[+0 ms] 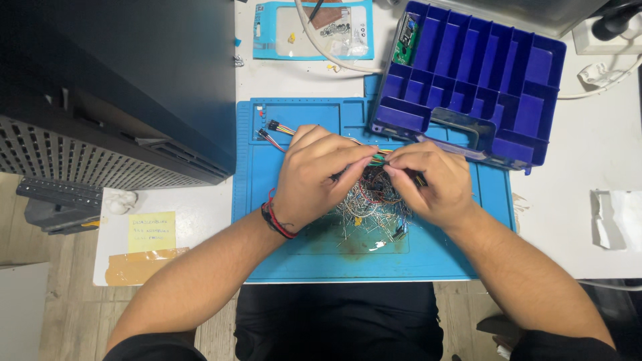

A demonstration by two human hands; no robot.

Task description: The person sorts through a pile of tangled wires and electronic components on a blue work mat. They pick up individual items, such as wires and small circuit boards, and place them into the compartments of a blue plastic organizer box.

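Over a blue work mat (435, 257), my left hand (314, 177) and my right hand (431, 180) meet fingertip to fingertip. Both pinch a bundle of coloured jumper wires (379, 158) between them. The wires' black connector ends (273, 125) trail off to the upper left of my left hand. Below my hands lies a pile of small electronic parts with thin metal legs (374, 210). A red and black cord bracelet circles my left wrist.
A dark blue compartment organiser box (468, 73) stands at the back right with a small green circuit board (404, 40) in one slot. A clear-fronted packet (311, 30), white cables (602, 73), a yellow sticky note (152, 231) and a large black case (114, 87) surround the mat.
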